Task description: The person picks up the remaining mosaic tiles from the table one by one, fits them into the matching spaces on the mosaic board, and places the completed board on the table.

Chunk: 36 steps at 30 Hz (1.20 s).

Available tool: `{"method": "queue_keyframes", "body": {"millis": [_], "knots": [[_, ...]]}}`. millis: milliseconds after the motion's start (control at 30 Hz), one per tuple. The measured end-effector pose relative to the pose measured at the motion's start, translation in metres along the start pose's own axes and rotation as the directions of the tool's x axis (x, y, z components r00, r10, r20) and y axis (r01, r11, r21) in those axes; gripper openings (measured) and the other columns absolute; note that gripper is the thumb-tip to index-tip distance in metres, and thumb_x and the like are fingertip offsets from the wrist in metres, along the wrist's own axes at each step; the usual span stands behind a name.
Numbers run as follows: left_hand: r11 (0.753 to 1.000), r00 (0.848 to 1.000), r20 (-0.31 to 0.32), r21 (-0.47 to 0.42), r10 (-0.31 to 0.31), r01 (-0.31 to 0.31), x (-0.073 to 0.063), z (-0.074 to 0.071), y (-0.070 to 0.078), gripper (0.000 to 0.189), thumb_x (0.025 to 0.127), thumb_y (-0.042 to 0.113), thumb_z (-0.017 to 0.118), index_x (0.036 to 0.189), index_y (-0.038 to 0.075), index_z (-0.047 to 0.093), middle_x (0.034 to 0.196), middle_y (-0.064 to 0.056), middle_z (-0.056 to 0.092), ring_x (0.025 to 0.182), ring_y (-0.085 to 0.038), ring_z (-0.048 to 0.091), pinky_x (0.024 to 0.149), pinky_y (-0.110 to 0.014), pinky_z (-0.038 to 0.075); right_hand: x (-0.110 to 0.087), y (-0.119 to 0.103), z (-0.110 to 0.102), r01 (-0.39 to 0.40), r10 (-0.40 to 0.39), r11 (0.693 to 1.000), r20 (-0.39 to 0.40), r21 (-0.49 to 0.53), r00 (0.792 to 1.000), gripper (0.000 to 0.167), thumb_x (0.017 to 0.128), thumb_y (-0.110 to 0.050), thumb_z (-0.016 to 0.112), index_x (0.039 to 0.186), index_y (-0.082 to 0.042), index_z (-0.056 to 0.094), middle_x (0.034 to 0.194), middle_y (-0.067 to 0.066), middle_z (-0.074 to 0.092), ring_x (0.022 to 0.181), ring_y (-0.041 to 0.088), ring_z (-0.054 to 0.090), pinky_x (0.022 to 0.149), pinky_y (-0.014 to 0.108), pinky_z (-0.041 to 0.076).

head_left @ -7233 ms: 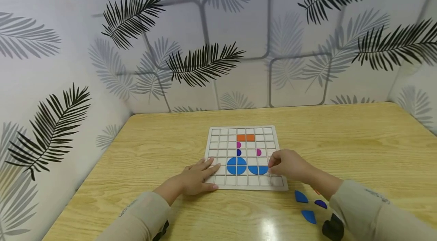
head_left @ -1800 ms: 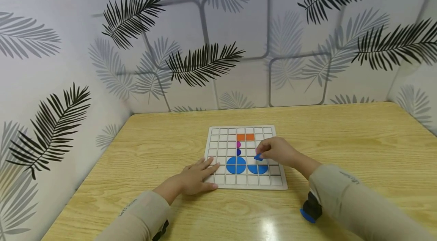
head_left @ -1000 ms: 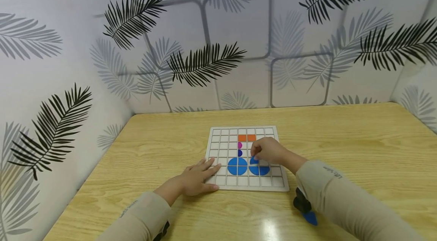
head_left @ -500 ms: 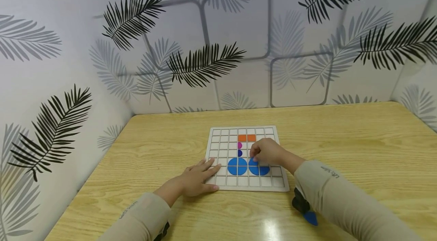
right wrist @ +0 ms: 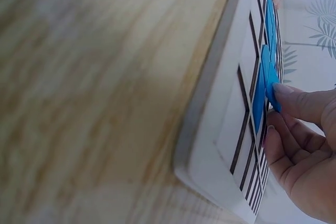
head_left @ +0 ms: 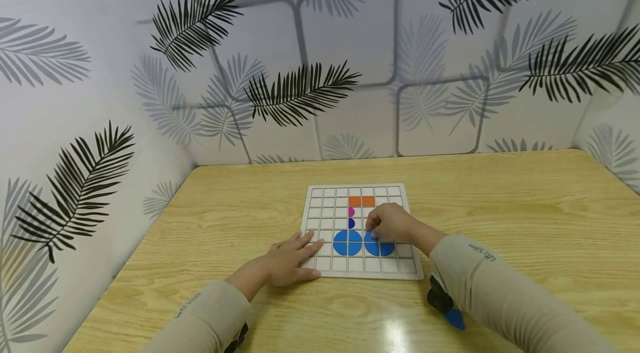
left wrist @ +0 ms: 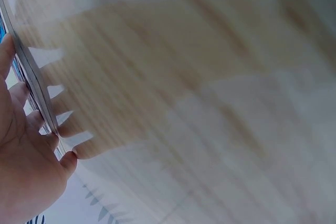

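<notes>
A white grid board (head_left: 355,266) lies on the table. My right hand (head_left: 395,222) pinches a blue quarter-circle tile (head_left: 370,237) between thumb and fingers, on the cell above the right-hand blue half disc (head_left: 387,249). In the right wrist view the thumb presses against this tile (right wrist: 272,88). My left hand (head_left: 287,261) rests with spread fingers on the board's left edge. A full blue disc (head_left: 347,243) of quarter tiles sits left of the half disc. Above it are dark blue (head_left: 351,223) and magenta (head_left: 351,212) half-round tiles, then two orange squares (head_left: 361,201).
On the table (head_left: 240,203), one loose blue tile (head_left: 455,318) shows beside the black device (head_left: 440,294) under my right sleeve (head_left: 480,269), which hides the table below it. A patterned wall (head_left: 350,136) stands behind the table.
My right hand has brought a blue quarter tile from the table side to the board. Held tilted above it earlier, the tile now lies level in its cell. The left hand stays put.
</notes>
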<state>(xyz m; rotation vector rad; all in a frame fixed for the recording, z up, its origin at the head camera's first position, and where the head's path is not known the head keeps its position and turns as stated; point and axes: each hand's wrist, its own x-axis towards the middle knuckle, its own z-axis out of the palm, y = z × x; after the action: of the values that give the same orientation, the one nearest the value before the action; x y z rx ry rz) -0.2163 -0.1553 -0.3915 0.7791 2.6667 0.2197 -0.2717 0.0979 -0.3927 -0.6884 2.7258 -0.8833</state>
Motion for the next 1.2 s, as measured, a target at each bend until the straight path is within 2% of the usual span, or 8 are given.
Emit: {"method": "queue_keyframes", "body": {"millis": [433,700,967,1200], "knots": [[1.0,1.0,-0.003,-0.004,0.005,-0.005,0.001,0.002,-0.003,0.064,0.085,0.049,0.043,0.138,0.021,0.021,0.143,-0.006,0.011,0.129,-0.028,0.006,0.096,-0.051,0.014,0.0,-0.001,0.001,0.013,-0.013,1.0,-0.002,-0.014,1.0,0.006,0.073,-0.003,0.066,0.076,-0.009,0.065,0.072,-0.003,0.056,0.071,0.013,0.049,0.068,0.03,0.042],[1.0,1.0,-0.007,-0.001,0.022,-0.022,0.001,0.002,-0.003,0.065,0.085,0.05,0.043,0.138,0.019,0.023,0.143,-0.008,0.013,0.128,-0.03,0.008,0.094,-0.054,0.015,-0.002,-0.001,0.0,-0.021,0.021,1.0,0.002,-0.01,1.0,0.007,0.075,-0.004,0.065,0.08,-0.009,0.064,0.075,-0.002,0.056,0.073,0.014,0.049,0.071,0.032,0.042],[1.0,1.0,0.007,0.003,-0.003,0.003,0.0,0.0,0.0,0.064,0.085,0.05,0.042,0.138,0.021,0.022,0.143,-0.006,0.013,0.129,-0.029,0.007,0.094,-0.053,0.016,-0.013,-0.004,-0.01,-0.038,0.038,0.999,-0.002,0.018,0.999,0.011,0.077,-0.005,0.064,0.088,-0.004,0.061,0.079,0.0,0.057,0.075,0.015,0.05,0.071,0.032,0.043],[1.0,1.0,0.01,-0.002,-0.001,0.001,-0.001,-0.002,0.002,0.063,0.085,0.049,0.042,0.138,0.02,0.023,0.143,-0.007,0.013,0.129,-0.029,0.007,0.094,-0.054,0.016,-0.028,-0.006,-0.019,-0.014,0.015,0.997,-0.007,0.071,1.0,0.011,0.078,-0.005,0.063,0.088,-0.002,0.061,0.08,0.0,0.058,0.075,0.014,0.051,0.069,0.03,0.044]]}}
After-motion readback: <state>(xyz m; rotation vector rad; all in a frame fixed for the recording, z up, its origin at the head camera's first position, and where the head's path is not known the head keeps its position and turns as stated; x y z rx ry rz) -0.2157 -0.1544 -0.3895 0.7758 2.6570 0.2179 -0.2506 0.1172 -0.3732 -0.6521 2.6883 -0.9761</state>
